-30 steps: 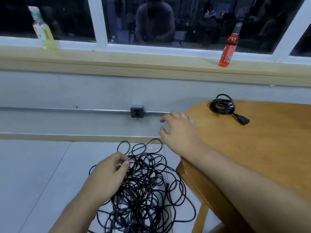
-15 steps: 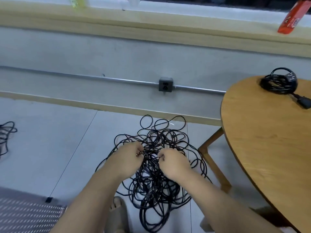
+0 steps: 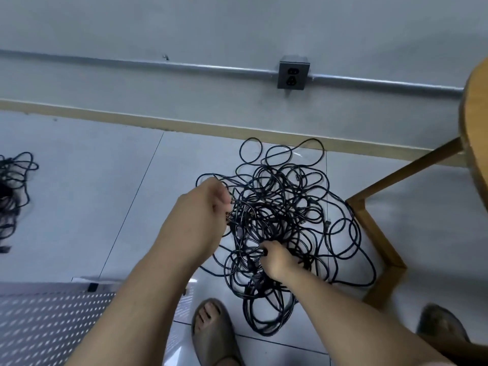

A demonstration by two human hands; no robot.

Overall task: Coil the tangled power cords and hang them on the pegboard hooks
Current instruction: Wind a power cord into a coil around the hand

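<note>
Cords [image 3: 285, 207], black and knotted in one heap, sprawl on the tiled floor [image 3: 105, 194], with the wall outlet [image 3: 292, 75] beyond them and a second cord pile [image 3: 13, 186] well off to their left. At their left edge the left hand [image 3: 200, 215] has its fingers curled, pinching strands, while the right hand [image 3: 276, 260] digs into their near side, fingers closed round a black strand. Just to their right the wooden table leg [image 3: 375, 220] hems them in, a sandalled foot [image 3: 214, 331] stands at their near edge, and a perforated metal panel [image 3: 47, 320] lies to their near left.

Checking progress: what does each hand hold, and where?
Tangled cords: left hand pinches strands at the left edge; right hand grips strands near the lower middle.
</note>
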